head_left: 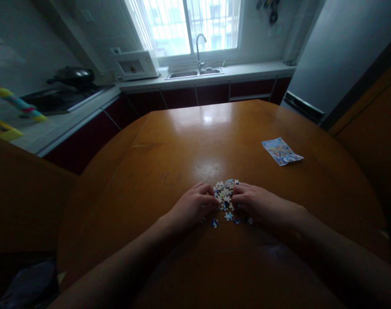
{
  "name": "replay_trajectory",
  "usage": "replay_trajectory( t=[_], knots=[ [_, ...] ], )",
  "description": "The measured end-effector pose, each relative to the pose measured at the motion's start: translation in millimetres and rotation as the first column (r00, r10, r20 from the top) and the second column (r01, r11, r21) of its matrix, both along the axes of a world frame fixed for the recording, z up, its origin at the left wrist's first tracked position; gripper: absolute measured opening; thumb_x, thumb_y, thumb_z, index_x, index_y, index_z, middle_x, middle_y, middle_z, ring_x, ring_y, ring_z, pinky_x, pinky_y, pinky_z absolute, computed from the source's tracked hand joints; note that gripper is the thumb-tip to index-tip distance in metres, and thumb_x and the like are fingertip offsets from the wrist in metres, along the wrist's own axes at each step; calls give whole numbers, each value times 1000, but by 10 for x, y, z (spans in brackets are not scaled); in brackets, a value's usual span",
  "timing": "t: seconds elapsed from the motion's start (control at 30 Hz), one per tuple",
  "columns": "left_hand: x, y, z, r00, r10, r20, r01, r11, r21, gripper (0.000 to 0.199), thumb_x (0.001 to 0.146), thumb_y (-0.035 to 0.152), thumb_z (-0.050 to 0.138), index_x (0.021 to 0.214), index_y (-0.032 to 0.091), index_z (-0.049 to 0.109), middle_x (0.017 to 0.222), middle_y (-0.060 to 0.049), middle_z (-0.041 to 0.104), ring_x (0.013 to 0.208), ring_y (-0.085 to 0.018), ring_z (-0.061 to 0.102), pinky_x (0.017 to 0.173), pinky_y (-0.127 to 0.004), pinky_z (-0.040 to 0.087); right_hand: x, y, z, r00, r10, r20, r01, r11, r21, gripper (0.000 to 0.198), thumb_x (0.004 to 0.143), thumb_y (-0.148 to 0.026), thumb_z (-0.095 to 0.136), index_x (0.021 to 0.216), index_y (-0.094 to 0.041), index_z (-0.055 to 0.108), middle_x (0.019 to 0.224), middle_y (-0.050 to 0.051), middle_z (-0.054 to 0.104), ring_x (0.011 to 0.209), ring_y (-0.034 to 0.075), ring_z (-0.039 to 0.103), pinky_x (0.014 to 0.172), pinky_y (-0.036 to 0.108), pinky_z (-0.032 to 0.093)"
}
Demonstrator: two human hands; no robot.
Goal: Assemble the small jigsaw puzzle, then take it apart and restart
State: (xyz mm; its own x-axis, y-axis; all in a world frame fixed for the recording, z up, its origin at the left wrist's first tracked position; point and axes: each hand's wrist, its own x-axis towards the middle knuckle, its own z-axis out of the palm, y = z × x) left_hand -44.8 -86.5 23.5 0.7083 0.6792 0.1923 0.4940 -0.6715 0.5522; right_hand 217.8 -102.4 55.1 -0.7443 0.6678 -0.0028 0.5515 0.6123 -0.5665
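Observation:
A small heap of jigsaw puzzle pieces (226,194) lies on the wooden table (169,146), many of them pale side up. At the heap's left edge is my left hand (198,201), its fingers curled inward and thumb close to them. My right hand (248,197) mirrors it on the right edge, also with bent, closed fingers. Both sets of fingertips touch the heap; whether either pinches a piece is hidden. Nearer to me, several loose pieces lie apart, among them a blue and white one (215,223) and a light blue one (228,216).
A crumpled printed packet (282,151) rests on the table to the right. Beyond the table runs a counter with a sink (195,74), a white microwave (135,65) and a pan (71,76) on the stove. A fridge (331,56) stands at right.

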Motion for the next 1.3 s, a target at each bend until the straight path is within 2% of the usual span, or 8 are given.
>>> replay_trajectory(
  t=[0.13,0.27,0.5,0.8,1.0,1.13,1.2,1.3],
  knots=[
    [-12,-10,30,999,-28,30,30,998,-58,8,93,24,70,93,26,78,99,-5,67,98,-19,59,87,-34,50,-20,-2,4,999,-18,-28,18,1000,17,21,94,-11,58,93,-24,75,107,7,69,97,21,62,90,34,51],
    [1,-17,-19,999,-33,33,35,998,-57,6,92,25,72,91,25,77,100,-4,66,99,-20,58,89,-34,49,-25,-2,-6,998,-13,-53,14,1000,21,24,91,-7,59,96,-24,74,105,6,70,95,21,64,89,35,51],
    [92,-38,-25,994,103,21,-104,995,12,17,93,30,71,108,23,75,103,-7,67,102,-23,56,91,-40,50,23,-4,-47,999,31,-8,-31,1000,5,24,85,1,58,91,-21,67,108,5,68,99,20,63,90,33,51],
    [119,-76,-69,987,159,-30,-157,987,46,10,92,31,72,96,24,77,96,-6,67,94,-23,57,84,-38,50,2,-11,27,999,33,-31,-34,999,-14,20,86,-2,60,88,-21,67,107,5,69,98,19,63,89,32,52],
    [115,-60,-23,988,150,-48,-140,975,174,17,100,27,60,93,21,74,94,-5,70,91,-21,58,83,-36,48,-68,-18,-18,989,55,-134,-44,995,88,22,95,-8,55,103,-22,70,110,6,70,101,19,63,92,35,51],
    [-98,113,88,962,270,38,-273,959,78,24,100,25,55,84,18,71,84,-5,68,83,-18,60,76,-30,47,-146,-38,-121,990,38,-139,-12,982,187,19,99,-14,54,102,-21,72,105,8,71,97,20,60,88,36,51],
    [-257,222,128,938,345,-13,-345,938,10,21,97,26,57,83,17,71,80,-4,70,77,-18,62,71,-29,46,-198,-62,-173,989,56,-135,-24,973,230,20,99,-17,56,110,-22,72,111,9,71,103,21,59,91,38,51],
    [-446,333,124,922,354,-154,-374,919,-125,16,91,22,59,84,17,72,79,-3,72,71,-17,63,66,-26,45,-275,-108,-234,989,104,-100,-76,964,254,27,100,-22,55,124,-22,68,130,9,67,116,23,55,101,41,48]
  ],
)
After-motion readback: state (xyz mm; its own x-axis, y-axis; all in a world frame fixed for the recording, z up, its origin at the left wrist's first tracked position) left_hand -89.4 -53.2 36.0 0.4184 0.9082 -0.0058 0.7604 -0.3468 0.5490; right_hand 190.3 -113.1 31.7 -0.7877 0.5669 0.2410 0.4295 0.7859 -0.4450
